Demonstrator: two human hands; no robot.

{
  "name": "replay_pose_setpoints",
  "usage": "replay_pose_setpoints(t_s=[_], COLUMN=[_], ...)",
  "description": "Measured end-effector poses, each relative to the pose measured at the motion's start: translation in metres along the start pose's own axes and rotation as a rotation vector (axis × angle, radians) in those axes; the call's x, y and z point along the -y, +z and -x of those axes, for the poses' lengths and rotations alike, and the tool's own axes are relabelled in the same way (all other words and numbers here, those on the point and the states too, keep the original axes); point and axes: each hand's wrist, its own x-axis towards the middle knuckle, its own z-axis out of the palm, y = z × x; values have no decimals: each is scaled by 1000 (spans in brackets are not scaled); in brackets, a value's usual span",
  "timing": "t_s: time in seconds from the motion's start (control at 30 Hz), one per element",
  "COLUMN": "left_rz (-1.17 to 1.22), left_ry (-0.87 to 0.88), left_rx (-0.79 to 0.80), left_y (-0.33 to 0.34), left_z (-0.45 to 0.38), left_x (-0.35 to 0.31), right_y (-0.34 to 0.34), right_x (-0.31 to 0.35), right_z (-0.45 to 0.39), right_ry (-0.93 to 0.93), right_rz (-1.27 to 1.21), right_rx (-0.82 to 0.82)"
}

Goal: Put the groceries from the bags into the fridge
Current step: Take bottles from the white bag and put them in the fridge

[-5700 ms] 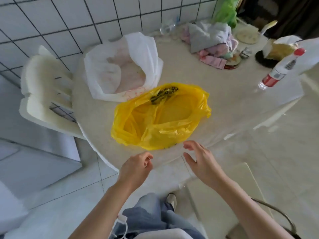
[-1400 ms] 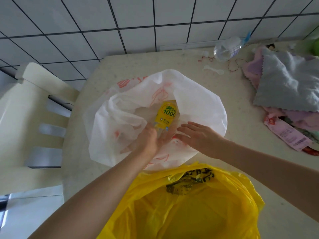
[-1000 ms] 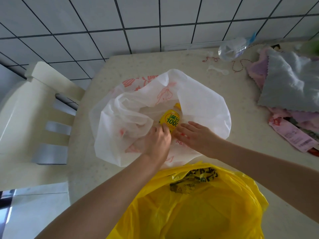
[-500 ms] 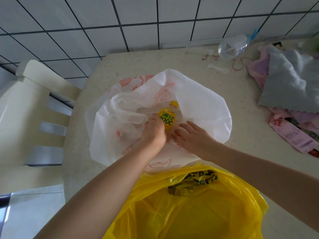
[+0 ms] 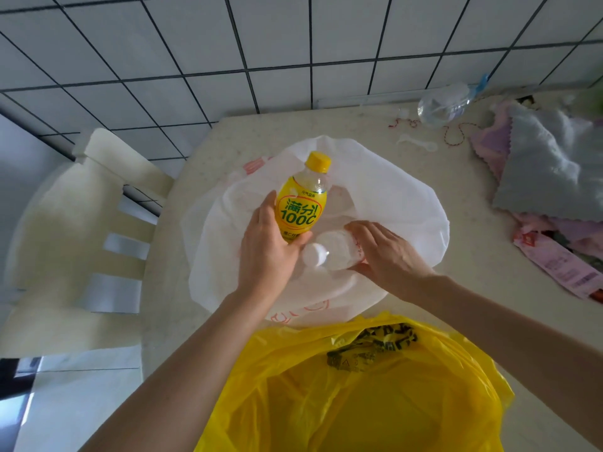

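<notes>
A white plastic bag (image 5: pixel 394 197) lies open on the beige table (image 5: pixel 456 288). My left hand (image 5: pixel 266 247) grips a yellow-labelled drink bottle (image 5: pixel 301 202) with a yellow cap, lifted above the bag's mouth. My right hand (image 5: pixel 388 252) holds a clear bottle with a white cap (image 5: pixel 329 251), its cap pointing left toward my left hand. A yellow plastic bag (image 5: pixel 359 393) stands open at the table's near edge, below both arms.
A cream plastic chair (image 5: pixel 81 230) stands left of the table against the tiled wall. At the back right lie a clear plastic bottle (image 5: pixel 447 104), a white spoon (image 5: pixel 417 145), a red string and a pile of cloths (image 5: pixel 551 171). A pink packet (image 5: pixel 561 265) lies at the right edge.
My left hand has lifted the yellow bottle up out of the white bag. My right hand has taken hold of a clear white-capped bottle and raised it from inside the bag.
</notes>
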Motion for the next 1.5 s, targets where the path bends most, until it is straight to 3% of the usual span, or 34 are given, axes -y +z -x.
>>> replay_pose_setpoints(t_s=[0.3,0.63,1.0,1.5], left_rz=[253,495,476,423], left_ry=[-18,-212,-426,-631], left_rx=[-267,-353,-442,-627], left_y=[-61,-102,-128,-178], left_z=[29,114,232,452], left_x=[-21,-37,-20,12], right_y=[-53,-102,-91,-62], right_x=[63,133,203,357], right_z=[8,33,87,211], right_ry=[364,379,396,229], right_rz=[-547,-906,-1028,-1000], right_rx=[-137,-148,-42,162])
